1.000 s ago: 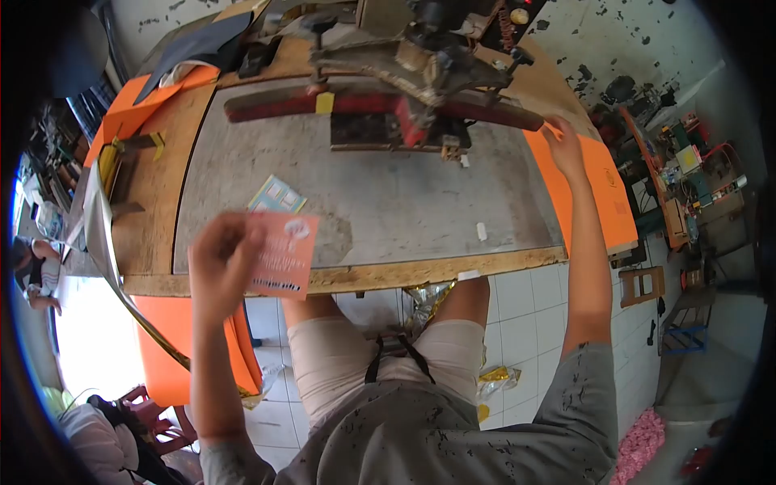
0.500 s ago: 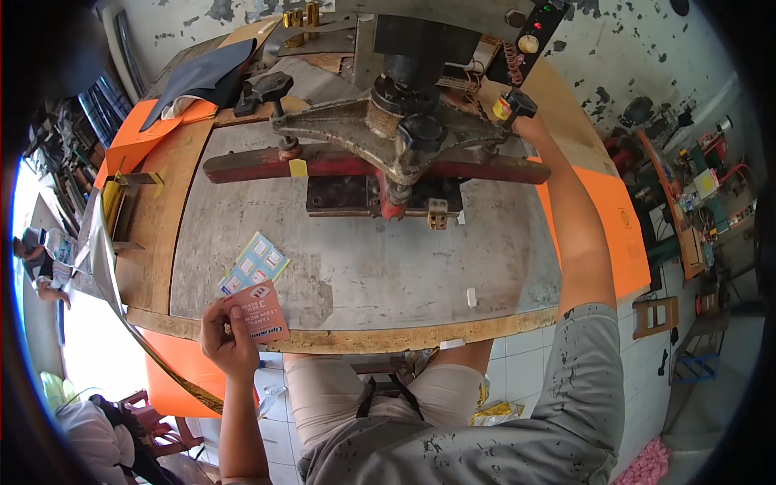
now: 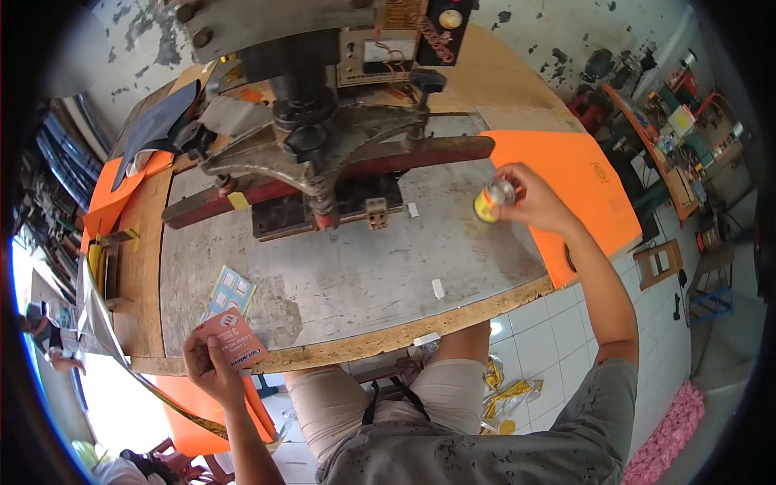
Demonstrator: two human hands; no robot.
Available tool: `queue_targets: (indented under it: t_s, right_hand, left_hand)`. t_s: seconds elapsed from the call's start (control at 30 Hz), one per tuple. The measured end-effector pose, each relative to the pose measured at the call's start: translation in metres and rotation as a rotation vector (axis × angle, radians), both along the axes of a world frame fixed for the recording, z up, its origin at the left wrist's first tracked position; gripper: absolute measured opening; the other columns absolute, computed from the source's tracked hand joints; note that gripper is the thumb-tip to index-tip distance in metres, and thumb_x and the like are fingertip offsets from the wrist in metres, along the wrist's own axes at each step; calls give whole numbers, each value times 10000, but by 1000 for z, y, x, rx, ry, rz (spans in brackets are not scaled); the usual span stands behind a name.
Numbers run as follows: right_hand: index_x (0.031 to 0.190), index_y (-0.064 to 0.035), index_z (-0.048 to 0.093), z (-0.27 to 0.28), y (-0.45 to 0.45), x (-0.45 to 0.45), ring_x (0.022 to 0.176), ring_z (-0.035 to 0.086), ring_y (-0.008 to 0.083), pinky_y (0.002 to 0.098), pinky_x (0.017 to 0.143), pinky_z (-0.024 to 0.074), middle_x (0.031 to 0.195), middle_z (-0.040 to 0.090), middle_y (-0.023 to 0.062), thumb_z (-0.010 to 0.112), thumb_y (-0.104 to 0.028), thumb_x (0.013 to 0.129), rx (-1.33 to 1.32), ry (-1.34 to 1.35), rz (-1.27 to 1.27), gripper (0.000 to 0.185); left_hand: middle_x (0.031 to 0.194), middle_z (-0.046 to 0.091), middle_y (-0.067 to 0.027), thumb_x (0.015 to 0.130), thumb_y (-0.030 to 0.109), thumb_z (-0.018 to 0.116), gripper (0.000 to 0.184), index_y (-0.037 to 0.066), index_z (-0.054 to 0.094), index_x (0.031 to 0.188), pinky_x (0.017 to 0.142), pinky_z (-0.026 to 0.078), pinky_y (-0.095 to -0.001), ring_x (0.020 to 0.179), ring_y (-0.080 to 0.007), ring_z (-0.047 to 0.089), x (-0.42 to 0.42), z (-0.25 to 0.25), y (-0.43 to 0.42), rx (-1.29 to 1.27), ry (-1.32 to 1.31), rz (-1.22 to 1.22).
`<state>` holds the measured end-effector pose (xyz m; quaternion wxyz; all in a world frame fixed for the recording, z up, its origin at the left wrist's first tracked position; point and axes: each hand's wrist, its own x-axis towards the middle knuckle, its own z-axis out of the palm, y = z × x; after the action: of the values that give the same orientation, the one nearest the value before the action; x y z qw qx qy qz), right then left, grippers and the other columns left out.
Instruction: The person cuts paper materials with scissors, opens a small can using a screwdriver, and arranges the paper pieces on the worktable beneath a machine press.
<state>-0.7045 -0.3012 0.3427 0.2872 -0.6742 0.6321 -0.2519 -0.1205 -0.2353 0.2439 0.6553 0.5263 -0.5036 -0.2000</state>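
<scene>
My left hand (image 3: 212,368) pinches a red printed card (image 3: 233,335) over the front left edge of the table. A light blue printed card (image 3: 231,289) lies flat on the tabletop just behind it. Over the right part of the metal plate (image 3: 380,283), my right hand (image 3: 537,202) has its fingers round the silvery top of a small yellow can (image 3: 487,206). The can is tilted and held above the surface.
A heavy press head with a red bar (image 3: 453,151) hangs over the plate's rear half. Orange sheets (image 3: 558,178) lie on the right. Small white pieces (image 3: 438,288) rest near the front edge. A person (image 3: 50,335) is in the far left background.
My right hand has come from behind the press's right side towards me, bringing the yellow can. My left hand still holds the red card. The camera view has turned.
</scene>
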Motion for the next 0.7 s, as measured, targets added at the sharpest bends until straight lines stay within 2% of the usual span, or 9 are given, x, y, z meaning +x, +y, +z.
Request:
queue_targets:
  t_s: [0.07,0.17,0.2,0.27,0.33,0.4,0.5,0.6,0.7]
  right_hand:
    - [1411,-81,542,10,22,6,1144,579,161,345,1018,473,1241,623,57,856,-266,849,31,-37,168,670]
    - [1428,-88,542,28,-1,-24,1221,563,173,345,1042,465,1291,626,65,821,-252,883,135,-79,212,634]
    - [1422,-81,554,20,-25,-43,1272,559,175,375,1070,462,1380,613,68,743,-206,945,88,0,167,528]
    - [1402,-57,571,-6,-85,-63,1335,542,220,402,1124,428,1448,586,94,656,-192,994,-92,-57,116,438]
    - [1395,-42,572,-16,-140,-62,1371,515,296,416,1151,407,1473,560,152,603,-205,1017,-350,331,230,412]
    - [1426,-52,540,-29,-193,-51,1430,450,337,447,1187,355,1534,489,165,573,-228,1018,-442,483,312,446]
    - [1512,-67,452,-49,-260,-27,1470,392,340,469,1214,306,1576,429,181,534,-212,1018,-495,499,273,521]
    - [1567,-79,372,-56,-296,-11,1491,350,360,468,1202,318,1594,393,201,516,-170,1002,-466,549,265,590]
    - [1548,-68,419,-73,-330,-20,1458,377,382,474,1180,336,1552,423,227,509,-154,992,-607,541,343,570]
  left_hand:
    - [964,680,-60,1030,69,603,171,-18,605,1177,761,496,-224,855,-84,626,-1,0,-2,-2,-7,8]
    - [969,682,-58,1034,77,602,169,-15,605,1176,759,495,-222,851,-79,627,2,3,-1,23,-40,-6]
    - [971,683,-58,1035,80,601,169,-14,605,1175,759,495,-221,851,-77,628,2,3,-1,34,-52,-13]
    - [968,684,-53,1034,86,604,160,-10,611,1162,754,494,-220,846,-72,627,-1,2,-3,19,-31,-2]
    - [966,684,-50,1033,91,607,154,-6,616,1153,751,494,-220,842,-70,627,-3,4,-4,15,-29,8]
    - [964,685,-48,1032,93,609,149,-1,619,1146,750,495,-221,840,-72,627,-4,6,-5,18,-37,26]
    - [953,676,-44,1027,89,611,149,0,619,1146,762,495,-235,846,-85,623,-2,2,-5,32,-55,56]
    - [959,666,-46,1021,96,616,160,-3,616,1147,775,491,-248,860,-99,616,-1,0,-6,21,-154,94]
    - [965,655,-45,1016,109,624,166,-4,614,1137,776,482,-251,863,-104,605,-5,6,-3,61,-144,93]
